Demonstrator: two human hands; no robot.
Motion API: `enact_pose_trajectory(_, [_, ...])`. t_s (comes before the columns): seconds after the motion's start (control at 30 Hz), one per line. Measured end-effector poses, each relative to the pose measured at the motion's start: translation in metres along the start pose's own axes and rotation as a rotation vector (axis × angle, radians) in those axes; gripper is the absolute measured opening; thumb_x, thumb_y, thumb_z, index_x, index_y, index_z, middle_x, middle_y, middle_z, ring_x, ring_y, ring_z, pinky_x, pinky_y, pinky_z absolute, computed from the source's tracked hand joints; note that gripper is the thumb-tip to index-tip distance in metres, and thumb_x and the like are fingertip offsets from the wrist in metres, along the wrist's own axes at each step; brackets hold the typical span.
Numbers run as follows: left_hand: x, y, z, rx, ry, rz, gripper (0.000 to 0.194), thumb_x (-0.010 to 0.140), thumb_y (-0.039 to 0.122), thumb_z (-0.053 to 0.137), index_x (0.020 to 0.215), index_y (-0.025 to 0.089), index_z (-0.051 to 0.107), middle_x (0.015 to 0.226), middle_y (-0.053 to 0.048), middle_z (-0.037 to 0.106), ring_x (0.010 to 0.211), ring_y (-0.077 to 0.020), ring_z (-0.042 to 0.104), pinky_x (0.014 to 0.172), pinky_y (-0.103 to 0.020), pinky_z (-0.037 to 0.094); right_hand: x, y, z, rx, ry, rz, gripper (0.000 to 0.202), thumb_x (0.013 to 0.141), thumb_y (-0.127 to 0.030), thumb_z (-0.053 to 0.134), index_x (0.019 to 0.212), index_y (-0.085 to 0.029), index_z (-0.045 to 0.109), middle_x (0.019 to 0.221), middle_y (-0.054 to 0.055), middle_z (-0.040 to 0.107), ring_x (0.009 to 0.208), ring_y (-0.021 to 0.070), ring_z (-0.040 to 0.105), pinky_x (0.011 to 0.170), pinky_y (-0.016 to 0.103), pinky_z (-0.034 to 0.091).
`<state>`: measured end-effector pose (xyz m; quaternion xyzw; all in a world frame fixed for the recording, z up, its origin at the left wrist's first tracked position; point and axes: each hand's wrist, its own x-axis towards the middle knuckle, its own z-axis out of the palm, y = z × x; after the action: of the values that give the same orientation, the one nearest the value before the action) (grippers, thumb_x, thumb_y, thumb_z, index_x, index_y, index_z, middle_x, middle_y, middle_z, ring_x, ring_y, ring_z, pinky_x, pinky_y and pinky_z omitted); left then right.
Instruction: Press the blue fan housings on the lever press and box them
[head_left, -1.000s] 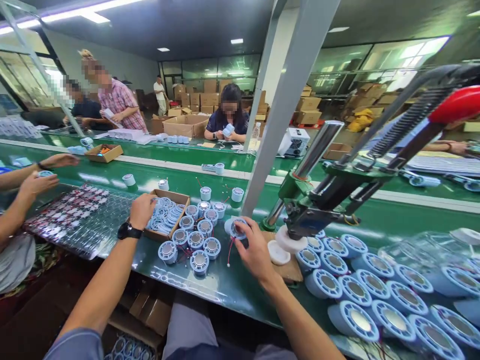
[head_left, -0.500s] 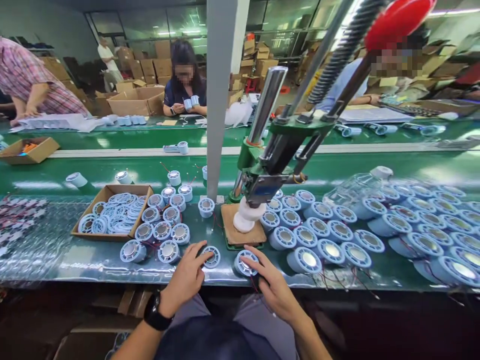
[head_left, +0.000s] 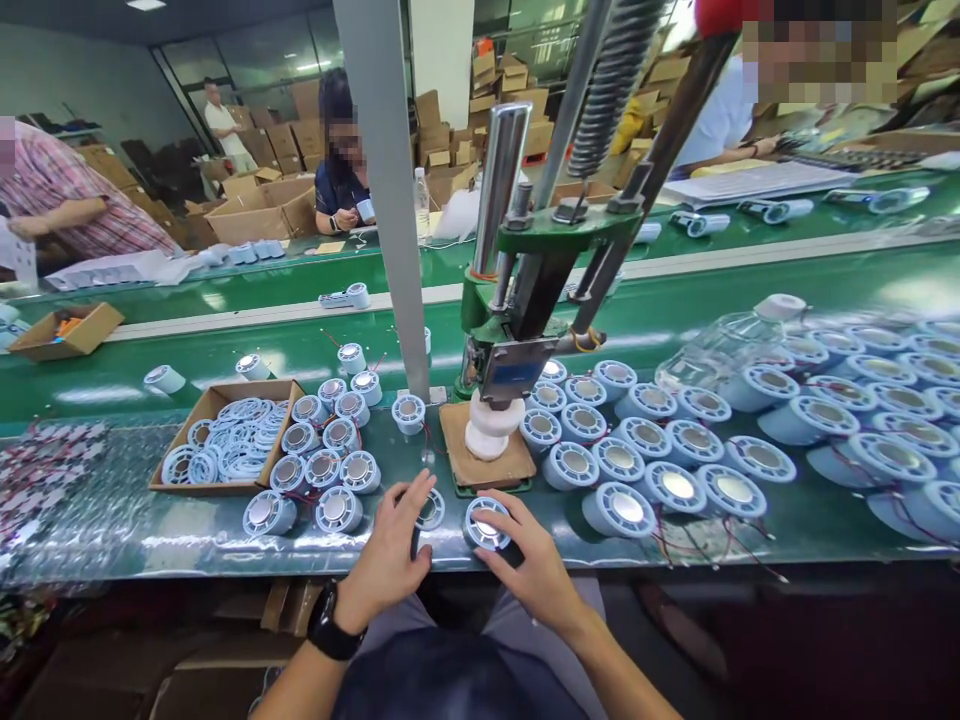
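My left hand (head_left: 391, 545), a dark watch on its wrist, is spread with fingers apart beside a flat light-blue slotted ring (head_left: 430, 510). The fingers partly cover the ring. To its right, my right hand (head_left: 529, 558) has its thumb and fingers around a light-blue round housing (head_left: 486, 524) with a silver disc on top, which sits on the bench near its front edge. Just behind stands a hand press (head_left: 517, 365); its white round pusher (head_left: 491, 425) is low over a brown pad (head_left: 456, 455).
A cardboard box (head_left: 159, 478) of blue rings stands at the left, beside a cluster of housings (head_left: 322, 466). Many more housings (head_left: 675, 485) with thin wires crowd the right side. A grey post (head_left: 386, 200) rises behind the bench (head_left: 210, 555). Co-workers sit across the green conveyor.
My right hand's fingers have shifted from the housing's top to its sides. My left hand has turned more upright beside the ring. The camera view has tilted and shifted.
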<state>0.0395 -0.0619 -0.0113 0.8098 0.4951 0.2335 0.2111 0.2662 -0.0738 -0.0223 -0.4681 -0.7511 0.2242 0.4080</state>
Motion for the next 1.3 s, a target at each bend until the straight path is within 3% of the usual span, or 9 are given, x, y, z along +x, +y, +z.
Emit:
enact_pose_trajectory(0.1, [0.000, 0.000, 0.004, 0.037, 0.047, -0.043, 0.086, 0.079, 0.019, 0.067, 0.154, 0.024, 0.023, 0.156, -0.012, 0.033, 0.140, -0.0330, 0.033, 0.114, -0.055, 0.033, -0.001, 0.001, -0.004, 0.005, -0.001, -0.028, 0.027, 0.085, -0.021, 0.061, 0.111, -0.023, 0.068, 0.126, 0.010, 0.060, 0.117, 0.0203, 0.060, 0.097, 0.032, 0.053])
enact_pose_trajectory(0.2, [0.004, 0.000, 0.011, 0.041, 0.132, -0.101, 0.063, 0.084, 0.023, 0.066, 0.142, 0.023, 0.044, 0.142, -0.012, 0.052, 0.130, -0.0318, 0.045, 0.109, -0.055, 0.039, -0.002, 0.002, -0.002, 0.005, 0.018, -0.013, 0.034, 0.085, -0.022, 0.062, 0.118, -0.022, 0.065, 0.127, 0.011, 0.061, 0.118, 0.0213, 0.060, 0.099, 0.035, 0.053])
enact_pose_trajectory(0.27, [0.006, 0.003, 0.011, -0.045, 0.203, -0.143, 0.054, 0.085, 0.022, 0.064, 0.137, 0.022, 0.049, 0.131, -0.011, 0.060, 0.121, -0.0281, 0.054, 0.105, -0.050, 0.045, -0.003, 0.000, 0.003, 0.003, 0.042, 0.027, 0.043, 0.083, -0.023, 0.063, 0.126, -0.020, 0.060, 0.126, 0.011, 0.062, 0.119, 0.0221, 0.061, 0.101, 0.037, 0.053])
enact_pose_trajectory(0.4, [0.007, 0.018, 0.004, -0.202, 0.258, -0.174, 0.072, 0.080, 0.023, 0.070, 0.144, 0.024, 0.037, 0.125, -0.008, 0.063, 0.109, -0.0240, 0.062, 0.098, -0.042, 0.052, -0.001, -0.005, 0.027, 0.027, 0.088, 0.097, 0.059, 0.080, -0.019, 0.062, 0.138, -0.019, 0.049, 0.129, 0.011, 0.062, 0.119, 0.0219, 0.062, 0.102, 0.036, 0.053])
enact_pose_trajectory(0.57, [0.010, 0.037, 0.005, -0.116, 0.262, -0.062, 0.080, 0.074, 0.015, 0.073, 0.144, 0.025, 0.036, 0.122, -0.009, 0.061, 0.113, -0.0277, 0.058, 0.099, -0.044, 0.050, 0.005, -0.007, 0.054, 0.092, 0.161, 0.070, 0.074, 0.079, -0.016, 0.061, 0.148, -0.019, 0.035, 0.130, 0.012, 0.061, 0.118, 0.0211, 0.062, 0.101, 0.035, 0.053])
enact_pose_trajectory(0.97, [0.009, 0.051, 0.016, -0.207, 0.302, -0.230, 0.076, 0.074, 0.005, 0.064, 0.142, 0.028, 0.039, 0.120, -0.007, 0.056, 0.116, -0.0269, 0.053, 0.101, -0.045, 0.047, 0.007, -0.009, 0.057, 0.092, 0.207, 0.052, 0.090, 0.083, -0.014, 0.057, 0.158, -0.019, 0.008, 0.125, 0.010, 0.065, 0.111, 0.0193, 0.066, 0.092, 0.031, 0.057])
enact_pose_trajectory(1.07, [0.009, 0.051, 0.015, -0.231, 0.281, -0.212, 0.078, 0.076, 0.005, 0.062, 0.145, 0.029, 0.036, 0.131, -0.008, 0.054, 0.123, -0.0275, 0.050, 0.105, -0.046, 0.045, 0.007, -0.008, 0.056, 0.091, 0.160, 0.077, 0.089, 0.084, -0.018, 0.060, 0.158, -0.018, 0.011, 0.127, 0.012, 0.063, 0.112, 0.0203, 0.066, 0.092, 0.030, 0.057])
enact_pose_trajectory(1.2, [0.007, 0.045, 0.020, -0.305, 0.261, -0.222, 0.075, 0.077, 0.008, 0.060, 0.146, 0.027, 0.037, 0.139, -0.009, 0.051, 0.130, -0.0280, 0.046, 0.111, -0.050, 0.039, 0.003, -0.002, 0.057, 0.036, 0.067, 0.084, 0.072, 0.084, -0.017, 0.058, 0.153, -0.019, 0.034, 0.138, 0.014, 0.055, 0.123, 0.0239, 0.059, 0.103, 0.038, 0.052])
enact_pose_trajectory(1.3, [0.003, 0.040, 0.031, -0.365, 0.250, -0.197, 0.064, 0.084, 0.016, 0.057, 0.145, 0.021, 0.039, 0.142, -0.012, 0.050, 0.134, -0.0285, 0.044, 0.115, -0.053, 0.034, 0.002, 0.001, 0.046, -0.006, -0.076, 0.083, 0.074, 0.083, -0.011, 0.051, 0.153, -0.021, 0.033, 0.146, 0.012, 0.047, 0.134, 0.0233, 0.049, 0.111, 0.042, 0.045])
